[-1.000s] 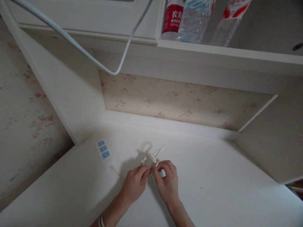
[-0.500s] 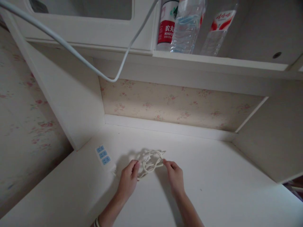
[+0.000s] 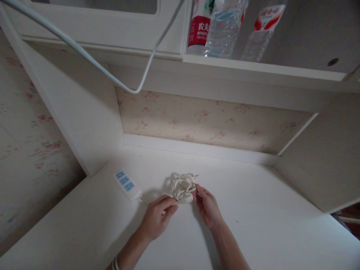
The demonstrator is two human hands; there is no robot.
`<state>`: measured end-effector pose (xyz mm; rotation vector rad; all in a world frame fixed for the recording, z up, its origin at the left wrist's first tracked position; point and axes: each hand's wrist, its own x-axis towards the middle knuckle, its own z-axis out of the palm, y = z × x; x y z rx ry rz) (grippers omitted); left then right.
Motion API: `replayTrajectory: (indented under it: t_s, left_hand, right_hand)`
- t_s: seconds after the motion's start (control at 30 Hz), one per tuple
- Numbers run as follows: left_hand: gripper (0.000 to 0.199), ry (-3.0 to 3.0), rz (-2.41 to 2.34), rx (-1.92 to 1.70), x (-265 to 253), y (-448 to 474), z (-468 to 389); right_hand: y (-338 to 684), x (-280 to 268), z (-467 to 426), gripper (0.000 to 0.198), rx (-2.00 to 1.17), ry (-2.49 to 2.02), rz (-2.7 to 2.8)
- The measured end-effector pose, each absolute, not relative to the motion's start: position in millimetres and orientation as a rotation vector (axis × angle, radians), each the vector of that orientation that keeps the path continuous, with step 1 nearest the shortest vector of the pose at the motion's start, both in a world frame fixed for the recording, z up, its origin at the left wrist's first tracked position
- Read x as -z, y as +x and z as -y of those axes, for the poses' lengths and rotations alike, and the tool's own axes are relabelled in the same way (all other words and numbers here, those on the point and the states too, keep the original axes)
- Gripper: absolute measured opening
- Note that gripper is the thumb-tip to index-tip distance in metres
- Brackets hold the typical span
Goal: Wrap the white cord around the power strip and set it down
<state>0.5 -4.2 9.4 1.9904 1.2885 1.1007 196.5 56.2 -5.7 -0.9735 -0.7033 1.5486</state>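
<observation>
Over a white desk (image 3: 253, 195), a cream-white cord (image 3: 173, 185) is hanging together in loose, uneven loops between a person's hands, its bulky, pale plug (image 3: 188, 197) showing at the coil's near side. The left hand (image 3: 158, 216) is pinching the cord just behind the plug between thumb and fingers, while the right hand (image 3: 208, 206) is grasping the right side of the loops with its fingertips. A narrow tip of cord is jutting out beyond. At left, a white power strip (image 3: 128, 185) with three blue socket panels is lying flat.
</observation>
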Motion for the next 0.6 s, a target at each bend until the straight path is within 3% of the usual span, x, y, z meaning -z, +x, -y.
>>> replayTrajectory:
  t_s: [0.17,0.37,0.6]
  left_hand:
    - [0.021,2.212,-1.248,-0.938,-5.4,4.9,5.0]
    - [0.012,2.295,-1.274,-0.889,6.8,9.1,4.0]
    - [0.025,2.123,-1.177,-0.849,8.8,8.2,6.0]
  right_hand:
    - [206.7,7.6,-57.3,0.032,-1.514,-1.051,0.775]
    - [212.7,5.9,-58.7,0.035,-1.244,-1.219,1.049]
    - [197.1,-3.5,-42.9,0.031,-1.301,-1.212,1.455]
